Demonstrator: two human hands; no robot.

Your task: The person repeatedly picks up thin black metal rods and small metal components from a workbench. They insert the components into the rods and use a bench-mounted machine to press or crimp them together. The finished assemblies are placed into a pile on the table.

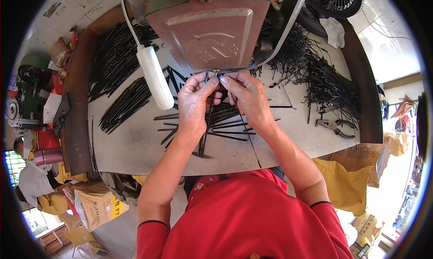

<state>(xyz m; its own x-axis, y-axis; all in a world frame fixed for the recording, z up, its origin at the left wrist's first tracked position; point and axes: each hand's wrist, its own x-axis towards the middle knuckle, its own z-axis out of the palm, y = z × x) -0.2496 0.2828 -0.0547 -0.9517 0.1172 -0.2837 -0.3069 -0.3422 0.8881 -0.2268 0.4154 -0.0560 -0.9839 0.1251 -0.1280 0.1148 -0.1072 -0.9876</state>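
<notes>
Both of my hands are raised together below the maroon front cover [208, 36] of a machine, thumb tips almost meeting. My left hand [194, 99] is closed in a pinch on a thin black strip [208, 123], which slants down toward the table's near edge. Closed as well, my right hand [253, 99] pinches another slender black strip [251, 141] that trails down and to the right. Where the fingertips come together under the machine, the strip ends are too small to make out. More loose black strips [228, 135] lie beneath my hands.
Piles of black strips [126, 103] cover the table's left side; a tangled heap [331, 83] lies right. Pliers [336, 127] rest near the right wooden rim [367, 103]. A white lamp [155, 78] hangs beside my left hand. A black fan [333, 0] stands at back right.
</notes>
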